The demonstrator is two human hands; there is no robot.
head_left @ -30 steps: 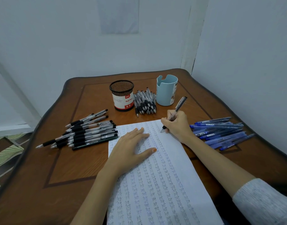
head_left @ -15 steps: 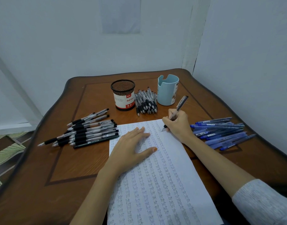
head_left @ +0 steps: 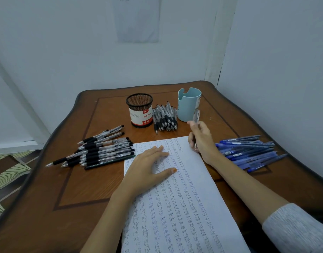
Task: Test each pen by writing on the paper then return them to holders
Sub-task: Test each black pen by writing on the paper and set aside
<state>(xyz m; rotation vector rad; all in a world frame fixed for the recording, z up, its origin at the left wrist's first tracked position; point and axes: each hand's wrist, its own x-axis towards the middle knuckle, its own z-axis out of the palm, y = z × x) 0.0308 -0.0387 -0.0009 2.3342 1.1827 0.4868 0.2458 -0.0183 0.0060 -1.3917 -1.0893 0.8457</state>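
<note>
A white sheet of paper (head_left: 184,207) covered in rows of the word "test" lies on the wooden table. My left hand (head_left: 149,168) rests flat on its upper left part, fingers apart. My right hand (head_left: 202,141) is at the paper's top right corner, closed around a grey pen (head_left: 195,117) held nearly upright, tip down near the paper's edge. A black mesh holder (head_left: 139,112) with a red and white label and a light blue holder (head_left: 189,105) stand at the back. Grey pens (head_left: 165,118) lie between them.
A pile of black-grip clear pens (head_left: 100,148) lies left of the paper. A pile of blue pens (head_left: 248,152) lies to the right, beside my right forearm. The table (head_left: 65,198) has a raised dark rim; walls close in behind and on the right.
My right hand has lifted the pen's tip off the paper and turned the pen from slanted to nearly upright. My left hand stays flat on the sheet. The camera view tilted slightly.
</note>
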